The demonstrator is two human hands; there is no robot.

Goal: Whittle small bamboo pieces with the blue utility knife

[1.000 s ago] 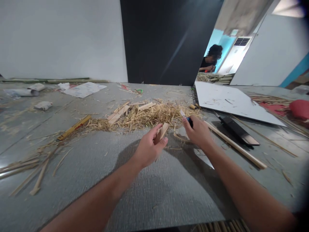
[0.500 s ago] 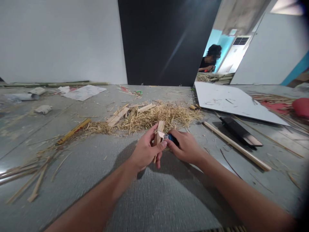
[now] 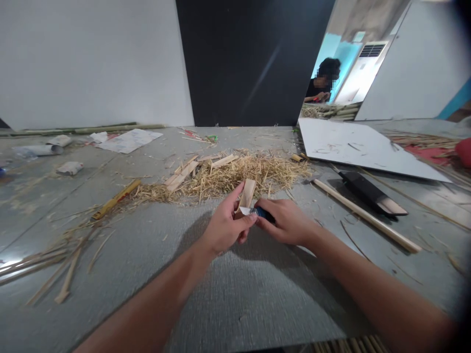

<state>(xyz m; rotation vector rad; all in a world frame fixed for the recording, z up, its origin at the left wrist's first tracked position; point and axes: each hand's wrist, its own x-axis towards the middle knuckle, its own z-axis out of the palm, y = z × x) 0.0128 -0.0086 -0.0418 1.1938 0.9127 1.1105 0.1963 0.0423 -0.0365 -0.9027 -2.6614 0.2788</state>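
Observation:
My left hand (image 3: 225, 223) is closed around a flat, pale strip of wood or bamboo (image 3: 248, 192), its index finger stretched along the strip's edge. In my right hand (image 3: 283, 219) is a utility knife (image 3: 262, 214) with a dark blue handle, gripped near its metal collar. The short blade lies across the lower part of the strip, and my left thumb presses beside it. Just beyond both hands spreads a heap of straw-coloured shavings (image 3: 253, 169). Several flat offcuts (image 3: 182, 175) rest on its left side.
A yellow tool (image 3: 116, 200) lies left, near loose thin strips (image 3: 68, 277). To the right are a long pale rod (image 3: 364, 214), a black case-like object (image 3: 371, 192) and a white board (image 3: 368, 147). Another person (image 3: 324, 81) sits beyond the dark panel (image 3: 253, 63).
The blade has turned flatter across the strip, and the strip's upper end shows more. Both hands stay close together. The whole view has shifted slightly.

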